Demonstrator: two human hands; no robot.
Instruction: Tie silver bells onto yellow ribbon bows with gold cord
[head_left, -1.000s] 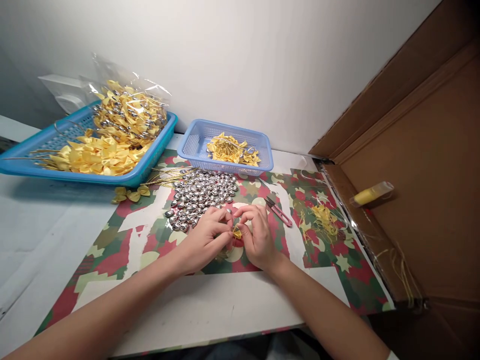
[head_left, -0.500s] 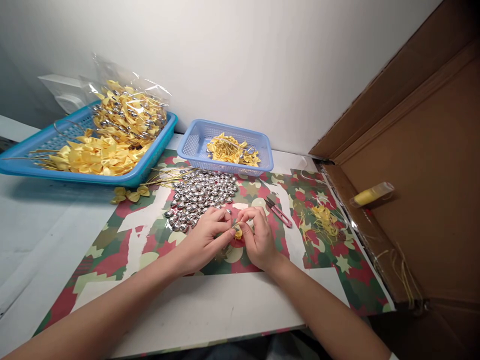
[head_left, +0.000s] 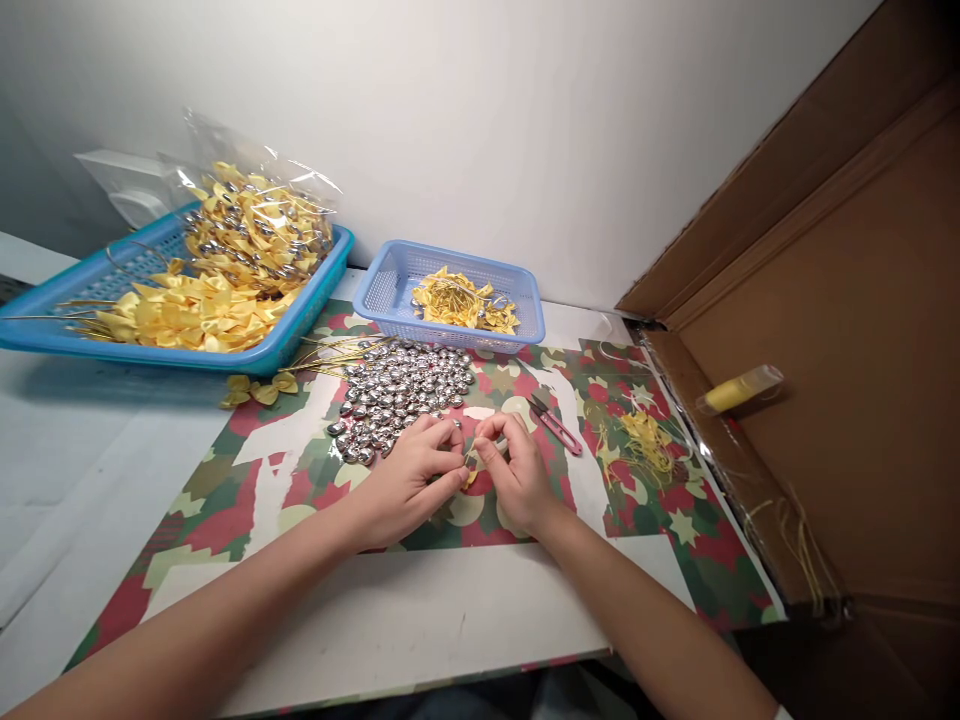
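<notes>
My left hand (head_left: 420,482) is closed in a pinch at the middle of the table. A small yellow ribbon bow (head_left: 470,480) shows at its fingertips, mostly hidden by them. Close beside it, my right hand (head_left: 519,475) pinches a thin yellowish cord (head_left: 470,454) that runs toward the left fingers. Many shiny silver bells or beads (head_left: 405,385) lie heaped just beyond my left hand. To the right of my right hand rest pink-handled thread snips (head_left: 556,425), their blades pointing away from me.
A large blue basket (head_left: 300,330) at the left holds yellow bows and a clear bag of them. Behind the silver pile stands a smaller blue basket (head_left: 379,285) with more bows. Yellow thread scraps (head_left: 649,440) lie at right, near a cardboard wall (head_left: 840,350) bearing a yellow tube (head_left: 742,389).
The right thumb and fingers have drawn slightly up and away from the bow. The bow sits lower and shows less, while the left hand has hardly moved.
</notes>
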